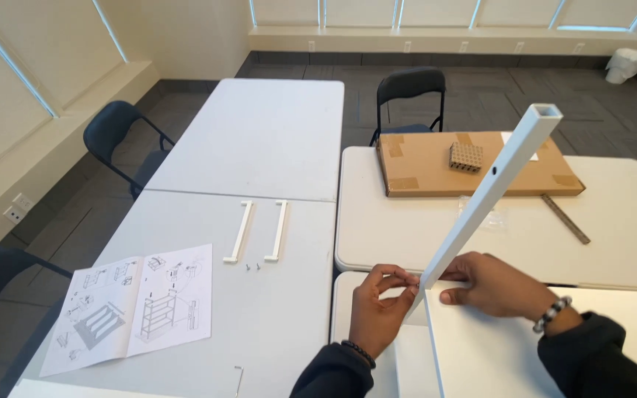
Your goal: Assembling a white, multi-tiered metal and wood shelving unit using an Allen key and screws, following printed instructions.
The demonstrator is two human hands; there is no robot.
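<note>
White square metal tube [489, 193], hollow at its open top end, one small hole visible on its side; stands tilted, its foot set against the corner of a white flat panel [495, 346] lying at the near edge of the table. Held leaning so that the foot meets the panel corner.

Right hand [492, 284]: fingers closed about the tube's foot and resting on the panel, steadying both.

Left hand [377, 306]: thumb and fingertips pinched narrow at the tube's foot, on the opposite side; whether a small fastener sits in the pinch cannot be told. Dark sleeves and a bead bracelet at each wrist.

Outward, left table [259, 140]: two white short bars [258, 231] laid parallel, with two small screws [253, 267] just beside their near ends, all within reach. Open instruction sheet [130, 306] with line drawings of a shelf unit, flat and facing the person for reference.

Far table: flat cardboard box [422, 166] carrying a small cardboard block [466, 156]; clear plastic bag [489, 215] behind the tube; grey strip like a ruler [565, 219] beside the box.

Surround: dark folding chairs [411, 92], white bin [625, 65] by the far wall.
</note>
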